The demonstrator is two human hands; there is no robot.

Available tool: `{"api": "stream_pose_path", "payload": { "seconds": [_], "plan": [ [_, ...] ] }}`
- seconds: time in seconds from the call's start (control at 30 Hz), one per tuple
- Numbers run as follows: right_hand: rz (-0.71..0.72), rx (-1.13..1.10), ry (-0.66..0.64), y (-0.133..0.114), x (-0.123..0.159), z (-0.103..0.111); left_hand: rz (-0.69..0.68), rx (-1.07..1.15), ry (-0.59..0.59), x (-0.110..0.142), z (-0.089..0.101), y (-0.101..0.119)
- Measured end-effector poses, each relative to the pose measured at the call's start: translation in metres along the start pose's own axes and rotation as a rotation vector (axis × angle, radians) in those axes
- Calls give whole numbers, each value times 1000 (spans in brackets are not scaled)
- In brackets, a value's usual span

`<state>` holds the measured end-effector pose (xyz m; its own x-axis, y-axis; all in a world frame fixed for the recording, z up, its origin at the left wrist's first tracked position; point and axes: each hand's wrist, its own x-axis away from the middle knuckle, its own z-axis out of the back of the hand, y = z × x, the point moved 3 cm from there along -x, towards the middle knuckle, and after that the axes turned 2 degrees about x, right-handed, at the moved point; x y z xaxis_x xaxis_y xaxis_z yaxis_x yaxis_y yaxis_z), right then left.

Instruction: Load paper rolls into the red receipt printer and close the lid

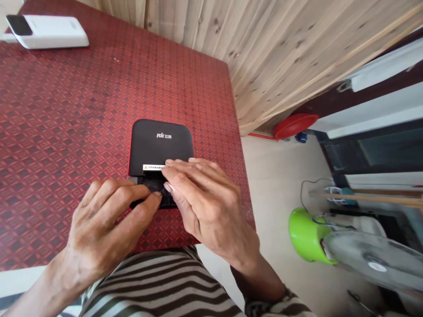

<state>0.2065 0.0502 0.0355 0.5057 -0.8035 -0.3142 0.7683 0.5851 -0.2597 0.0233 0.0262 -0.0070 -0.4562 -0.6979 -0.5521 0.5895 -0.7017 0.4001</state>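
A flat black device (161,145) with rounded corners, a red edge and a silver "FEJE" logo lies on the red patterned table (82,101). A white warning label (152,167) runs along its lower edge, above a dark glossy recess. My left hand (105,220) grips the lower left corner, fingers curled and thumb pressed at the recess. My right hand (211,207) is closed over the right side, fingertips by the label and thumb at the recess, close to my left thumb. The right hand hides the right side of the device.
At the table's far left lies a white power bank (54,33) with a dark end. Wood panelling (247,39) borders the table's far side. On the floor at right are a green bucket (307,235), a fan (370,257) and a red basin (294,125).
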Motion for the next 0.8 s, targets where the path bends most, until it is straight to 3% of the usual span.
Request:
{"api": "stream_pose_path", "payload": {
  "seconds": [0.37,0.5,0.57,0.7,0.8],
  "plan": [
    [-14,-5,84,0,10,-11,21,-71,-22,-12,2,5],
    [-9,-101,160,7,15,-13,89,26,-11,-10,11,2],
    [-11,-181,215,12,18,-12,217,89,45,-11,17,-4],
    [-55,-285,423,22,32,-5,679,231,242,-12,28,-24],
    [-112,-279,469,24,41,-4,865,447,261,-10,25,-34]
  ]
}}
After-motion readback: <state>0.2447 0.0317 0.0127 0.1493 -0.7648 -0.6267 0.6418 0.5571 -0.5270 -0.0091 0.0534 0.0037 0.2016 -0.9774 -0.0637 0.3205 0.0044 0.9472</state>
